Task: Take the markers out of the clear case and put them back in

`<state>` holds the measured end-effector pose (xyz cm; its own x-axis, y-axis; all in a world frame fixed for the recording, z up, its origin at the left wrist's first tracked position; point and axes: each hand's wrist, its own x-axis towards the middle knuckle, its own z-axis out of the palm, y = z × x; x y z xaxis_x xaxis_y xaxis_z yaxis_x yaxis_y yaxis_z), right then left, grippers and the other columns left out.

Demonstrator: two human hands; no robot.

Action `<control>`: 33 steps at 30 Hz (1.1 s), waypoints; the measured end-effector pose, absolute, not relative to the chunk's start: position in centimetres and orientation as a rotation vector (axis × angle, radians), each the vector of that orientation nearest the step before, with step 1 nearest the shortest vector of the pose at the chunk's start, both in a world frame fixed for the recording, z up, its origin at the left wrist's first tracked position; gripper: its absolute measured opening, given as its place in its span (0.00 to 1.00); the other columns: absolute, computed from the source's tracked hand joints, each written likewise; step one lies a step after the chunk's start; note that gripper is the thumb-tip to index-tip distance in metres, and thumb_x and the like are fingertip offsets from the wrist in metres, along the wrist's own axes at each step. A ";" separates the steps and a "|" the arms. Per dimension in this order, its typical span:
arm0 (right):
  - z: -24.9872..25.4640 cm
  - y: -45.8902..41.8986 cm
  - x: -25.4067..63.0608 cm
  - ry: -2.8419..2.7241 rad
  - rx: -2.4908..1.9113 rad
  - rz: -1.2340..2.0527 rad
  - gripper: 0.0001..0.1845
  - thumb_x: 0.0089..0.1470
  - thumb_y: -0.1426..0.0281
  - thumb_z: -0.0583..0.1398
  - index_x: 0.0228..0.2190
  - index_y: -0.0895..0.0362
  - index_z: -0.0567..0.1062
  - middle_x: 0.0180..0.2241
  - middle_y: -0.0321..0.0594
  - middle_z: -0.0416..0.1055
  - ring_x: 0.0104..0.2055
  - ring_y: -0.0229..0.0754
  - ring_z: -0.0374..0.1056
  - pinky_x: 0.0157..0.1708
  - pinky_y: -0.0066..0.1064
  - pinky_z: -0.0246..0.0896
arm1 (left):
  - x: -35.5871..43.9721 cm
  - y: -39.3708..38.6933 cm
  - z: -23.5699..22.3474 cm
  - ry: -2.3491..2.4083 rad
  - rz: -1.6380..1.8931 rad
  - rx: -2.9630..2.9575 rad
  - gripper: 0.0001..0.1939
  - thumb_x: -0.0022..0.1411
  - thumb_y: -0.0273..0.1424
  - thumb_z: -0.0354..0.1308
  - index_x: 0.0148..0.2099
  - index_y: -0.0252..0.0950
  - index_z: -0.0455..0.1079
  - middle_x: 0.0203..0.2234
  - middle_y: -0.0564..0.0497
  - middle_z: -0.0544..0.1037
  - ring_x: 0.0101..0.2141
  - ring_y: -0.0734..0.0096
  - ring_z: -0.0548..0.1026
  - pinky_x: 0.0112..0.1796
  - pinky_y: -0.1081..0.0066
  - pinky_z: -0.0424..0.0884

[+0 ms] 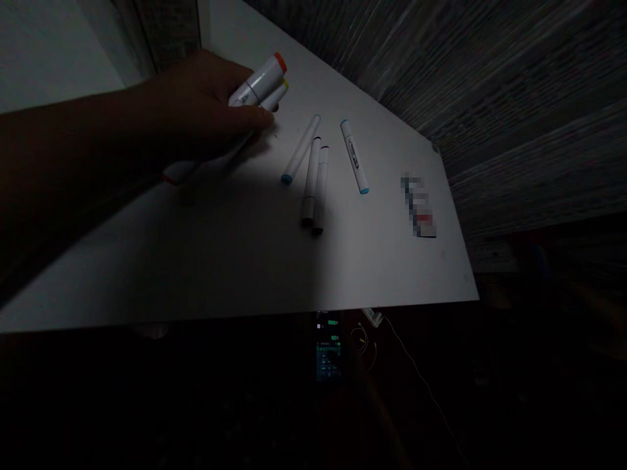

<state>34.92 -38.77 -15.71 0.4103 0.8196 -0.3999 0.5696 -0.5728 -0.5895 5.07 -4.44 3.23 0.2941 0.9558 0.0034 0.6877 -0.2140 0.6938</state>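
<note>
My left hand point(215, 108) reaches in from the left above the white table, closed around a bunch of markers. An orange-ended marker point(262, 78) and a yellow-ended marker point(275, 96) stick out past the thumb; a red end shows below the wrist. To the right of this hand lie a teal-ended marker point(301, 149), two dark-ended markers point(312, 179) side by side, and a blue-ended marker point(354, 156) set apart. Below the table edge, a lit phone point(328, 352) shows in the dark. My right hand point(360, 372) is barely visible around it, with a thumb-like shape over the screen.
The white table point(392, 267) ends at a front edge and a right corner. A pixelated small item point(420, 207) lies near its right side. Lower down are a white plug or power strip point(373, 318) and a thin cable point(416, 369). Ridged dark material point(416, 65) borders the far side.
</note>
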 end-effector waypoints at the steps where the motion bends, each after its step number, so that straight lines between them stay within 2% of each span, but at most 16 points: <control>1: -15.7 -38.8 35.0 -1.198 -2.320 0.951 0.17 0.57 0.64 0.55 0.46 0.59 0.67 0.46 0.44 0.65 0.44 0.42 0.65 0.43 0.40 0.64 | 5.0 -4.4 3.2 1.458 0.595 1.984 0.12 0.55 0.32 0.52 0.37 0.27 0.69 0.18 0.58 0.61 0.18 0.86 0.57 0.29 0.75 0.60; 8: -15.7 -38.6 35.2 -1.191 -2.365 0.939 0.17 0.58 0.64 0.55 0.46 0.59 0.67 0.46 0.44 0.65 0.44 0.42 0.65 0.43 0.40 0.65 | 5.0 -4.3 3.0 1.495 0.576 2.055 0.11 0.55 0.31 0.52 0.36 0.27 0.68 0.17 0.58 0.60 0.18 0.86 0.57 0.27 0.78 0.55; 17: -16.4 -38.5 34.6 -1.165 -2.337 0.983 0.18 0.57 0.64 0.56 0.47 0.59 0.66 0.47 0.44 0.65 0.45 0.43 0.65 0.43 0.40 0.64 | 4.8 -3.9 2.7 1.448 0.625 2.067 0.13 0.56 0.33 0.52 0.38 0.27 0.69 0.18 0.59 0.61 0.19 0.85 0.58 0.30 0.76 0.61; 21: -16.0 -38.5 35.2 -1.152 -2.294 1.036 0.17 0.57 0.64 0.55 0.46 0.59 0.67 0.46 0.44 0.65 0.44 0.42 0.65 0.43 0.40 0.65 | 4.6 -3.6 2.3 1.477 0.593 2.117 0.13 0.56 0.34 0.52 0.36 0.28 0.69 0.18 0.59 0.61 0.19 0.85 0.58 0.32 0.71 0.65; 26: -15.4 -39.0 35.9 -1.128 -2.233 1.105 0.17 0.57 0.64 0.55 0.46 0.59 0.67 0.46 0.44 0.66 0.43 0.41 0.66 0.42 0.39 0.65 | 4.7 -3.5 2.2 1.501 0.584 2.102 0.16 0.56 0.36 0.51 0.38 0.28 0.69 0.20 0.57 0.62 0.25 0.75 0.68 0.37 0.60 0.68; 33: -15.5 -39.2 35.6 -1.109 -2.174 1.161 0.17 0.57 0.64 0.56 0.47 0.59 0.67 0.46 0.44 0.65 0.44 0.42 0.66 0.42 0.39 0.65 | 5.0 -4.1 3.0 1.479 0.576 2.057 0.14 0.55 0.33 0.51 0.38 0.26 0.69 0.21 0.56 0.62 0.28 0.69 0.71 0.39 0.58 0.68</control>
<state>35.64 -39.20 -15.48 0.3275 0.8113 -0.4843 0.4462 -0.5846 -0.6777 4.98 -4.07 3.00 0.3077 0.9510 0.0312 0.7217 -0.2547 0.6436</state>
